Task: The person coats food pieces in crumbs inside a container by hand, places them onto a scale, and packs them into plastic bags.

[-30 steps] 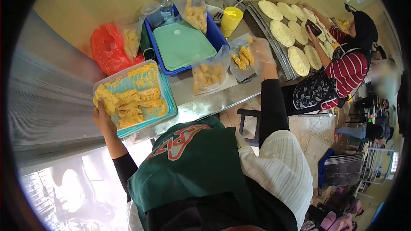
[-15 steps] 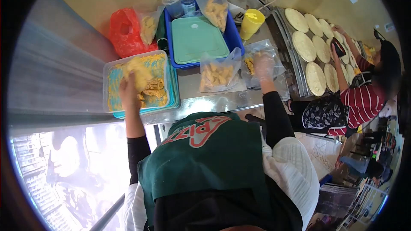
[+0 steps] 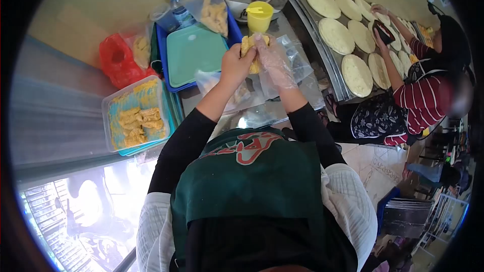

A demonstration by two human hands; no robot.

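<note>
Pinching coated yellow piece (image 3: 247, 45) between bare left hand (image 3: 236, 65) and plastic-gloved right hand (image 3: 273, 62), both closed on it, likely for steadiness; piece near side of yellow cup (image 3: 260, 20); glove (image 3: 283, 75) probably for cleanliness

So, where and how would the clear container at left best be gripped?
Probably take the clear container by its left and right rims together, coming from the near side: it is open-topped, with coated pieces inside, and sits on a teal stack, so opposite edges should keep it level.
</note>
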